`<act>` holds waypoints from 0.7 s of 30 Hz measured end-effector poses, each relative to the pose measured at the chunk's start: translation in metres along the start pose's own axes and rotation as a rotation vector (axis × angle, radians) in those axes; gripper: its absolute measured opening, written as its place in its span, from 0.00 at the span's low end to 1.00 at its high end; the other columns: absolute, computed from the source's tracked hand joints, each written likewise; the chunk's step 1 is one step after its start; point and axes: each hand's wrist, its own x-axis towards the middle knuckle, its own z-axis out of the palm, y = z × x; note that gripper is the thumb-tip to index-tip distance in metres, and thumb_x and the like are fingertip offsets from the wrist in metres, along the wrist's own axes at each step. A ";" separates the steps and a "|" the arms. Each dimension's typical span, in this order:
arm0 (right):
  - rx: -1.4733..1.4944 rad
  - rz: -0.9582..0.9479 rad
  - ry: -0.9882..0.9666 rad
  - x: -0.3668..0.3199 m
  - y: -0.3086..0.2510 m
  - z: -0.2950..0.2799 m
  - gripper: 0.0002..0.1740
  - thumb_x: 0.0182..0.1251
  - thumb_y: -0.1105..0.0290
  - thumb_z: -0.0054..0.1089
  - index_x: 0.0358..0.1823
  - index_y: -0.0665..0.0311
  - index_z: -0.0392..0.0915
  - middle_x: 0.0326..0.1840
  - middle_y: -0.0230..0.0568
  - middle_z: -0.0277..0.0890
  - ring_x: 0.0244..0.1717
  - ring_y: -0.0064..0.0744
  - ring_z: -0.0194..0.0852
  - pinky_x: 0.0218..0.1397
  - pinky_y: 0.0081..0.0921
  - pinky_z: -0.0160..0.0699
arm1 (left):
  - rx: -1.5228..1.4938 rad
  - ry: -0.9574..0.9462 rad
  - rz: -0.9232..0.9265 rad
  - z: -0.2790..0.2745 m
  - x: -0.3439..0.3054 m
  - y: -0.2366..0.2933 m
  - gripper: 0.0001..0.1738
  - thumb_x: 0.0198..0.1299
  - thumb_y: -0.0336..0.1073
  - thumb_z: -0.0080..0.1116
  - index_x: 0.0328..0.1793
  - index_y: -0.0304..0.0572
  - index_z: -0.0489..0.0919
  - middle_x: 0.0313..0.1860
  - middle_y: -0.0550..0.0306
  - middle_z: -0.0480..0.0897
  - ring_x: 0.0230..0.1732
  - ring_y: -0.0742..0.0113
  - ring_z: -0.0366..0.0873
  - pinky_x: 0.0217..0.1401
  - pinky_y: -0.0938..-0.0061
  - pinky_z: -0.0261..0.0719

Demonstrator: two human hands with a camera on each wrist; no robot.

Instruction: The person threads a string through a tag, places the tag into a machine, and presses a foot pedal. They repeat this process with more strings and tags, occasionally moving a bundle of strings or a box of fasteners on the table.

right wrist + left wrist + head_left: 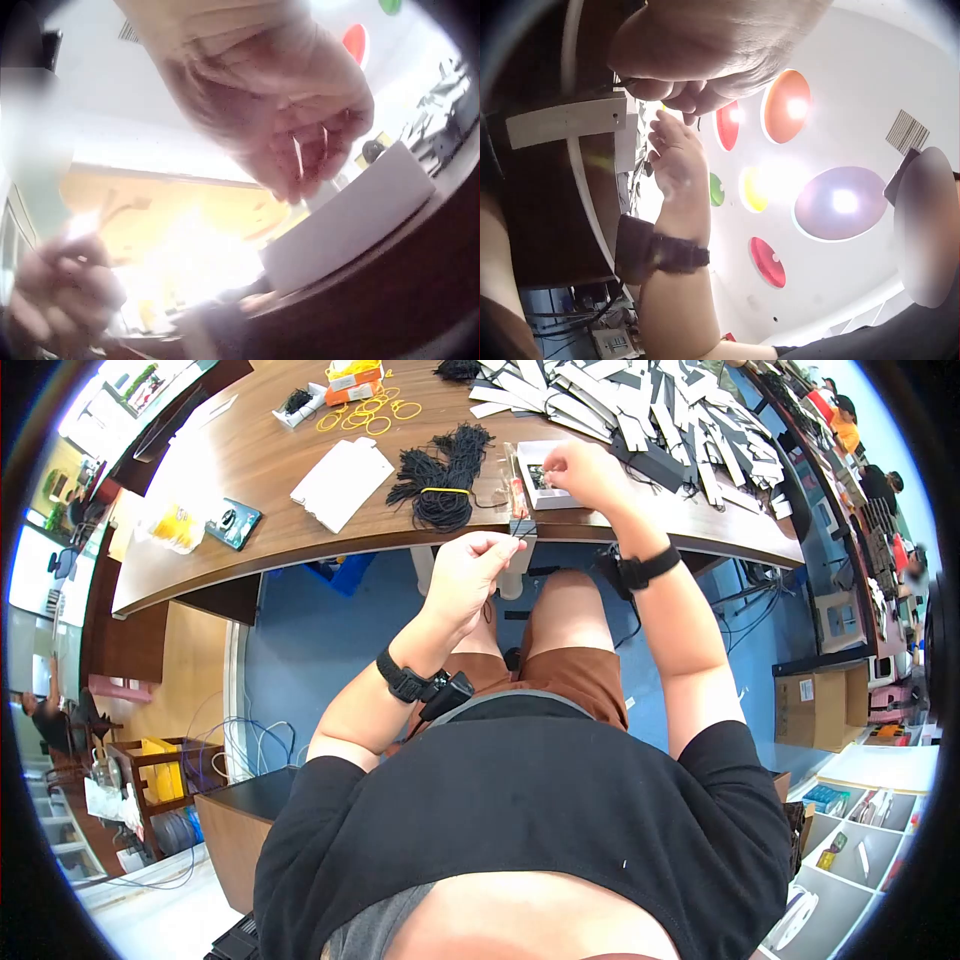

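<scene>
My left hand (465, 580) is in front of the table edge, pinching a thin black cord (630, 81) between thumb and index finger. A short end of cord pokes out below its fingers in the left wrist view. Just beyond the fingertips, a grey block (522, 527) is at the table edge. My right hand (590, 472) reaches into a shallow white box (349, 221), fingers bent down past the rim, among small dark pieces (538, 477). Whether those fingers hold a piece I cannot tell. A bundle of black cords (440, 485), tied with a yellow band, lies left of the box.
A heap of white and black strips (640, 405) covers the table's back right. White sheets (342, 482), yellow rubber bands (375, 412) and an orange box (353, 380) lie on the left. Near the left edge are a dark flat packet (233, 523) and a plastic bag (172, 528).
</scene>
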 end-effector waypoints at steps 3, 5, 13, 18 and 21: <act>-0.149 -0.078 -0.084 0.007 0.004 0.010 0.07 0.50 0.66 0.61 0.30 0.57 0.82 0.32 0.43 0.80 0.37 0.43 0.79 0.41 0.38 0.76 | -0.009 0.007 -0.005 -0.002 -0.001 0.001 0.09 0.60 0.35 0.59 0.38 0.36 0.81 0.20 0.73 0.68 0.19 0.86 0.55 0.19 0.88 0.49; -0.183 -0.074 -0.075 0.009 0.002 0.015 0.05 0.49 0.67 0.60 0.28 0.57 0.81 0.31 0.42 0.80 0.38 0.42 0.79 0.41 0.37 0.76 | -0.029 0.005 -0.003 -0.004 -0.003 0.003 0.09 0.60 0.35 0.59 0.39 0.36 0.81 0.19 0.75 0.66 0.19 0.86 0.54 0.19 0.88 0.49; -0.028 -0.163 0.290 -0.001 0.012 0.023 0.05 0.52 0.68 0.58 0.30 0.59 0.78 0.30 0.43 0.78 0.35 0.44 0.77 0.40 0.37 0.75 | -0.085 0.043 0.017 -0.005 -0.004 0.006 0.08 0.60 0.34 0.59 0.41 0.36 0.80 0.18 0.77 0.63 0.17 0.88 0.53 0.18 0.88 0.48; 0.248 -0.002 0.277 -0.007 0.006 0.006 0.05 0.53 0.69 0.60 0.31 0.61 0.78 0.32 0.42 0.74 0.33 0.39 0.75 0.38 0.31 0.73 | -0.092 0.053 0.016 -0.001 -0.006 0.008 0.07 0.60 0.32 0.59 0.41 0.36 0.80 0.18 0.77 0.64 0.17 0.88 0.53 0.18 0.88 0.48; 0.341 -0.054 0.482 -0.014 0.005 0.002 0.05 0.54 0.71 0.61 0.31 0.64 0.78 0.27 0.39 0.74 0.28 0.30 0.72 0.35 0.25 0.72 | -0.078 0.066 0.026 -0.001 -0.007 0.009 0.07 0.60 0.32 0.59 0.41 0.36 0.81 0.17 0.77 0.64 0.17 0.88 0.53 0.18 0.88 0.48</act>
